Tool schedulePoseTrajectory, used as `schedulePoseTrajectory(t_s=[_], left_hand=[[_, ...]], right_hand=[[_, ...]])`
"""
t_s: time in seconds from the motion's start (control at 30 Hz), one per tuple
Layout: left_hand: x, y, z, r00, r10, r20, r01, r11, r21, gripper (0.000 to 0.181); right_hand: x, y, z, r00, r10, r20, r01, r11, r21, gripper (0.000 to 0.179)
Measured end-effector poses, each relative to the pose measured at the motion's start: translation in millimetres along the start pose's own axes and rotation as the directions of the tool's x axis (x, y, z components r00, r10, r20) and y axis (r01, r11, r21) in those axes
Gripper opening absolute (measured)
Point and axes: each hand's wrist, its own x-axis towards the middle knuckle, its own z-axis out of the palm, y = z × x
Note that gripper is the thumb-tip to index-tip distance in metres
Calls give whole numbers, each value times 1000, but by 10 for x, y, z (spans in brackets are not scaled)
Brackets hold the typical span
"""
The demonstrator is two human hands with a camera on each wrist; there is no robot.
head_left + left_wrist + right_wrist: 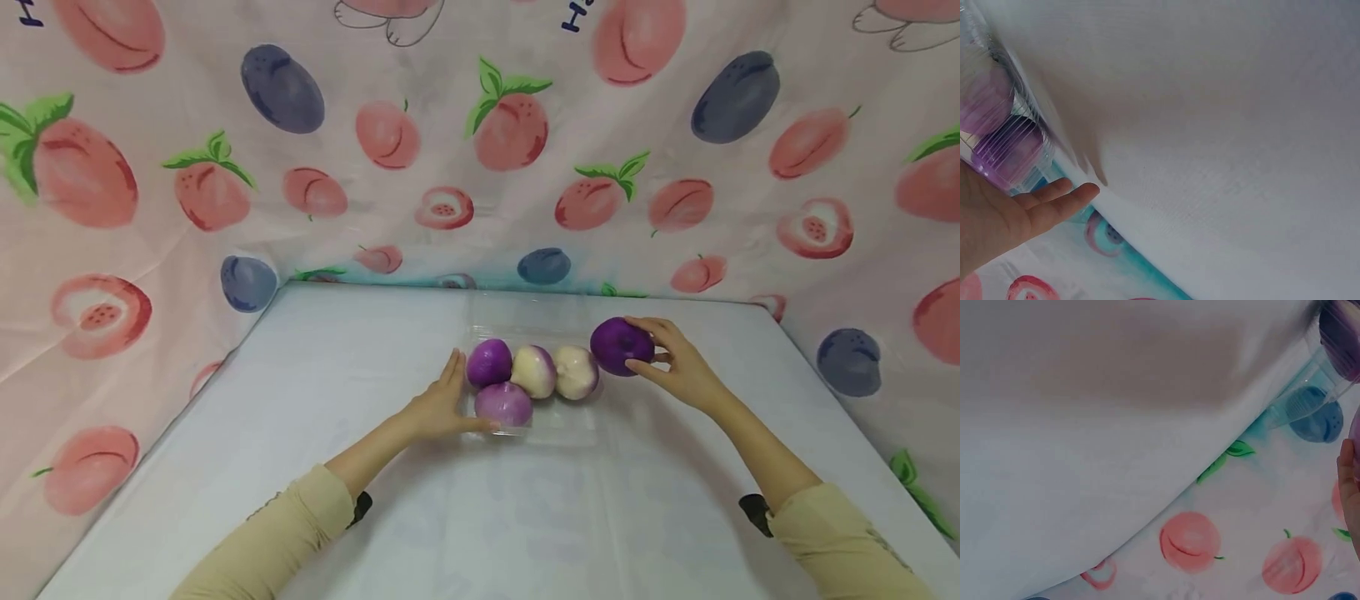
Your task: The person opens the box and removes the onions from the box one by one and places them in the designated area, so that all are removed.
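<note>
A clear plastic box (562, 429) stands on the table with its lid (525, 310) folded back. Inside lie a bright purple onion (489, 362), a paler purple one (504, 405) and two white-and-purple ones (533, 372). My left hand (442, 404) rests against the box's left side, fingers straight, thumb along the front edge; the left wrist view shows its extended fingers (1060, 209) beside the box. My right hand (678, 367) pinches a dark purple onion (622, 346) between thumb and fingers, above the box's right edge. Only part of that hand appears in the right wrist view.
A white cover (360, 350) lies over the table. Behind and at both sides hangs a pink curtain (442, 275) printed with peaches and blue fruit, meeting the table's back edge just behind the lid.
</note>
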Motion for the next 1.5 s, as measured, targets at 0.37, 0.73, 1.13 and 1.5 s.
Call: schedulePoseTrajectory(t_s=[0.37, 0.73, 1.13, 1.5], left_hand=[[-40, 7, 5, 1000, -20, 16, 20, 1000, -18, 123], [-26, 14, -9, 1000, -11, 18, 12, 999, -53, 123], [-17, -4, 26, 1000, 2, -4, -3, 999, -48, 122], [-21, -2, 16, 1000, 5, 1, -5, 999, -53, 122]], right_hand=[[18, 182, -9, 993, 120, -17, -119, 992, 39, 55], [61, 355, -6, 949, 314, 25, -315, 948, 47, 58], [112, 443, 109, 907, 415, 67, -418, 907, 42, 61], [192, 522, 136, 870, 474, 139, -491, 860, 139, 62]])
